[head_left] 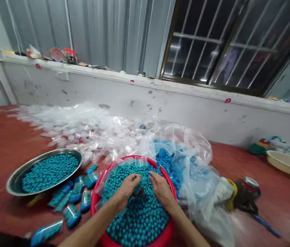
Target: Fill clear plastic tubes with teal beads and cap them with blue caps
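A red basin (173, 191) full of small turquoise balls (140, 223) stands in front of me. My left hand (128, 188) is over the balls, its thumb and fingers closed on what looks like a small clear plastic bag (142, 181) with turquoise balls in it. Facing it, my right hand (161, 190) has its fingers apart, fingertips close to the bag's right side; I see nothing held in it. Clear plastic (106, 181) also lies over the basin's left rim. Filled bags (72, 215) of turquoise balls with blue ends are scattered on the floor to the left.
A metal bowl (12, 183) of turquoise balls sits at the left. Many empty clear bags (91, 120) are heaped along the wall. Right of the basin, a large clear sack (193, 178) holds blue pieces (164, 159). Farther right are a can (251, 185) and a cream basin (289, 166).
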A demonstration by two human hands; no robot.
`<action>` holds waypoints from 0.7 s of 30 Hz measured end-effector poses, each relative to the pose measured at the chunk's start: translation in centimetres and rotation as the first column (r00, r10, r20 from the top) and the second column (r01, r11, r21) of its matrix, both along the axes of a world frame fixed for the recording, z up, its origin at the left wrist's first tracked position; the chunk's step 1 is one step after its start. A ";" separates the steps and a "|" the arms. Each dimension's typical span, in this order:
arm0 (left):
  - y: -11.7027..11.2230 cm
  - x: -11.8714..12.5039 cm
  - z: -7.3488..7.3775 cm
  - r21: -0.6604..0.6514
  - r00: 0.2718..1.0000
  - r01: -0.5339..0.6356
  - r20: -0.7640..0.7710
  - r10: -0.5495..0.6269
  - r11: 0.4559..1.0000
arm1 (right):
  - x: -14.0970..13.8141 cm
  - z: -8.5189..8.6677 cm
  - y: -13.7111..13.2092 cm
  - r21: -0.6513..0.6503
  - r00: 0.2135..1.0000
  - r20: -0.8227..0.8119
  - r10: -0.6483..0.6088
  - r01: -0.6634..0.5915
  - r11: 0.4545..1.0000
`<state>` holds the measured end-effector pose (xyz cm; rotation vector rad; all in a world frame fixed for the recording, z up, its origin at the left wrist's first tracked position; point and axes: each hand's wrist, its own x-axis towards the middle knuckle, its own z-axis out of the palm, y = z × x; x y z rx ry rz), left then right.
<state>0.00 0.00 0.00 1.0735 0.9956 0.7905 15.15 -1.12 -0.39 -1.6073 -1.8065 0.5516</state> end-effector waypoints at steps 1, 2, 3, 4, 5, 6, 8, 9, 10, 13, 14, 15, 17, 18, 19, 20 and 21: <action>-0.1 -0.1 -0.2 0.001 1.000 0.003 0.012 -0.003 1.000 | 0.0 0.2 -0.3 0.004 0.998 -0.024 0.060 -0.060 0.998; -0.2 -0.2 -0.4 0.005 1.000 0.012 0.024 -0.012 1.000 | 0.0 0.4 -0.6 0.004 0.992 -0.051 0.112 -0.112 0.994; -0.4 -0.3 -0.5 0.012 0.999 0.027 0.036 -0.028 1.000 | 0.1 0.6 -0.8 0.000 0.985 -0.079 0.156 -0.156 0.988; -0.5 -0.4 -0.7 0.022 0.998 0.049 0.047 -0.050 0.999 | 0.1 0.7 -1.0 -0.009 0.976 -0.111 0.190 -0.192 0.981; -0.7 -0.5 -0.8 0.039 0.995 0.078 0.063 -0.080 0.996 | 0.1 0.8 -1.1 -0.014 0.966 -0.138 0.219 -0.223 0.975; -0.9 -0.6 -0.9 0.058 0.990 0.113 0.075 -0.117 0.992 | 0.1 0.9 -1.1 -0.034 0.957 -0.173 0.234 -0.244 0.969; -1.4 -0.7 -1.0 0.092 0.978 0.186 0.081 -0.194 0.978 | 0.2 0.8 -1.0 -0.104 0.933 -0.281 0.226 -0.264 0.959; -1.6 -0.7 -0.9 0.103 0.972 0.214 0.079 -0.223 0.971 | 0.2 0.7 -0.8 -0.141 0.916 -0.342 0.208 -0.269 0.953; -1.8 -0.6 -0.8 0.106 0.967 0.232 0.079 -0.241 0.967 | 0.2 0.6 -0.7 -0.164 0.903 -0.389 0.184 -0.265 0.950; -2.0 -0.5 -0.6 0.096 0.967 0.216 0.118 -0.227 0.972 | 0.1 0.6 -0.7 -0.161 0.898 -0.418 0.136 -0.220 0.962; -2.0 -0.5 -0.7 0.091 0.968 0.200 0.137 -0.212 0.975 | 0.0 0.8 -0.9 -0.145 0.907 -0.396 0.143 -0.216 0.966; -2.0 -0.5 -0.7 0.087 0.969 0.185 0.151 -0.196 0.979 | -0.1 1.1 -1.2 -0.114 0.918 -0.361 0.166 -0.220 0.969; -2.0 -0.6 -1.0 0.083 0.972 0.163 0.158 -0.174 0.983 | -0.3 1.8 -1.8 -0.027 0.937 -0.260 0.235 -0.250 0.968; -2.0 -0.7 -1.0 0.081 0.974 0.155 0.154 -0.166 0.985 | -0.4 2.1 -2.1 0.013 0.944 -0.202 0.261 -0.264 0.964; -2.1 -0.8 -1.1 0.081 0.976 0.148 0.148 -0.158 0.986 | -0.5 2.4 -2.4 0.043 0.950 -0.150 0.273 -0.270 0.962; -2.2 -0.8 -1.0 0.086 0.979 0.138 0.142 -0.149 0.987 | -0.5 2.6 -2.6 0.058 0.956 -0.107 0.274 -0.269 0.961; -2.3 -0.8 -0.9 0.094 0.981 0.128 0.133 -0.140 0.987 | -0.5 2.6 -2.7 0.064 0.961 -0.074 0.267 -0.262 0.963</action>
